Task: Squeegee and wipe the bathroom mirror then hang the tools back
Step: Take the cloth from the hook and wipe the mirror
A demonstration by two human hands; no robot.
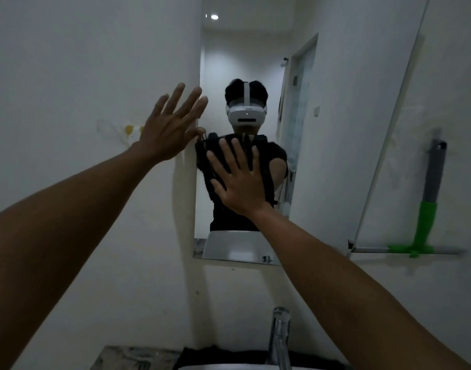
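Note:
The tall narrow mirror (229,62) hangs on the white wall ahead. My right hand (239,180) lies flat on the glass with fingers spread, pressing a dark cloth (206,152) against the mirror's middle-left part. My left hand (170,129) is open with fingers apart, resting on the wall at the mirror's left edge, its thumb at the rim. A squeegee (426,209) with a grey and green handle hangs on the right wall, blade at the bottom, away from both hands.
A chrome faucet (279,335) rises at the bottom centre over a white basin (229,367). A marbled counter (127,359) lies to its left. A slanted panel edge (389,129) runs down the right wall beside the squeegee.

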